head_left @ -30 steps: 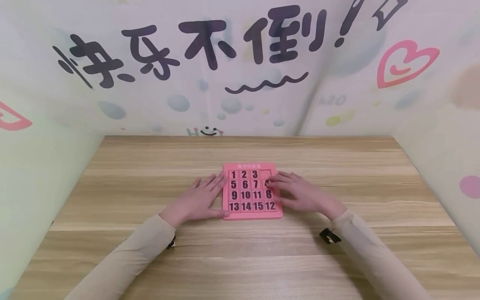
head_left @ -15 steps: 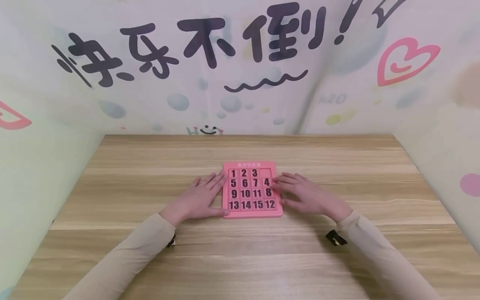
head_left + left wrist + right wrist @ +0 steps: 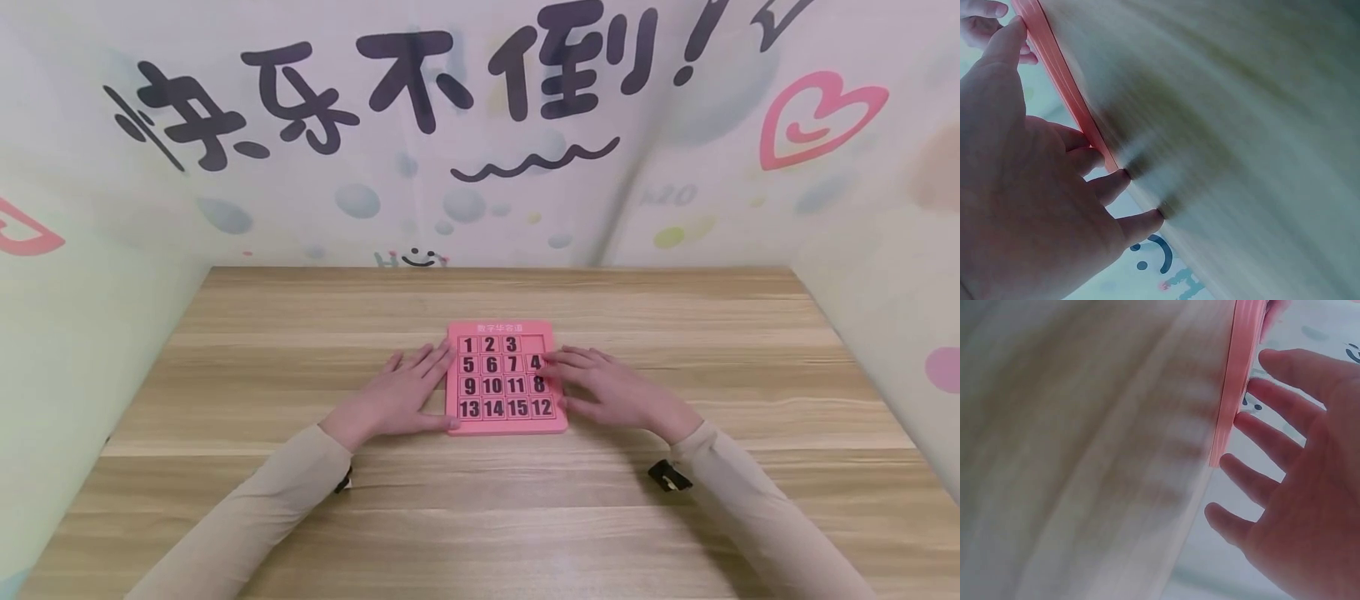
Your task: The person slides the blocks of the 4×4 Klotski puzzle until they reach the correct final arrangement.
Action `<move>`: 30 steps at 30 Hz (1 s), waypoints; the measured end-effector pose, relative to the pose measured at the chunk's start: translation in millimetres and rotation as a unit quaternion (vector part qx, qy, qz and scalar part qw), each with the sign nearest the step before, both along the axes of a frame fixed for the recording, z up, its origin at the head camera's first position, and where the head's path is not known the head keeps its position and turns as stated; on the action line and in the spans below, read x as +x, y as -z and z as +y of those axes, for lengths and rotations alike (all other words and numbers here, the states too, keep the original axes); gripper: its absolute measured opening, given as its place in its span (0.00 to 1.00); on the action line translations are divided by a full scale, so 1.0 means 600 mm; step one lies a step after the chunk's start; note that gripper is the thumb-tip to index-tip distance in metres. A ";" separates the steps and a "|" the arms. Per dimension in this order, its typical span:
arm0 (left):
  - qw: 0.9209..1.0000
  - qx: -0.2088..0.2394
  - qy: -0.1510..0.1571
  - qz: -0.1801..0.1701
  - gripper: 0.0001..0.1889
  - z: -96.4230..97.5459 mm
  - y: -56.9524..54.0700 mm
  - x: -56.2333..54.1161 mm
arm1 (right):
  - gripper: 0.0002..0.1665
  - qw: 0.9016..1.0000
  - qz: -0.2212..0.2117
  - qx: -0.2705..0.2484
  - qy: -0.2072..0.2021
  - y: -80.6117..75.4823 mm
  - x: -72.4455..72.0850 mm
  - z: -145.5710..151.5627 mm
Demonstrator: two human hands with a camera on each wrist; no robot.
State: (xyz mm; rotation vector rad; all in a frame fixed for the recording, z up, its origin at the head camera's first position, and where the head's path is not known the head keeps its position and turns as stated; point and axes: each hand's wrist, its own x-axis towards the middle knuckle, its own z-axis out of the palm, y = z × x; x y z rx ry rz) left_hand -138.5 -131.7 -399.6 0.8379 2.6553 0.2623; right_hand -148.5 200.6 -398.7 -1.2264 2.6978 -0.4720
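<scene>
A pink number slide puzzle (image 3: 507,427) lies flat on the wooden table in the head view. Its top row reads 1, 2, 3 and ends in a bare slot (image 3: 532,342) at the upper right corner, with the 4 tile (image 3: 534,363) directly below. Along the left side rests my left hand (image 3: 393,400), fingers straight and thumb by the lower left corner. My right hand (image 3: 611,387) reaches in from the right, its fingertips at the 4 tile and over the frame's edge. In the right wrist view, its fingers (image 3: 1269,440) are spread beside the pink edge.
The wooden table (image 3: 480,517) runs back to a printed cloth wall (image 3: 300,200) with large black characters. Pale side walls flank it. A small black object (image 3: 669,476) shows beside the right sleeve cuff.
My right hand drew back to the right off the 4 tile, then moved slightly left to it again. The tiles stand in the same order and my left hand stays put.
</scene>
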 end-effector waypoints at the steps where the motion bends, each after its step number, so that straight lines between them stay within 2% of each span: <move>1: 1.000 -0.001 0.000 0.000 0.53 0.000 0.000 0.000 | 0.29 1.000 0.002 -0.002 -0.003 0.000 0.000 0.000; 8: 1.000 -0.002 0.000 -0.001 0.53 0.000 0.000 -0.001 | 0.30 1.000 0.005 0.012 0.007 0.002 -0.006 -0.003; 18: 1.000 -0.001 0.003 -0.002 0.53 0.000 0.000 0.000 | 0.33 0.997 -0.002 0.045 0.057 -0.010 -0.020 -0.019; 30: 1.000 0.000 -0.002 0.000 0.53 0.001 0.002 -0.001 | 0.33 0.998 -0.024 0.047 0.045 -0.010 -0.028 -0.020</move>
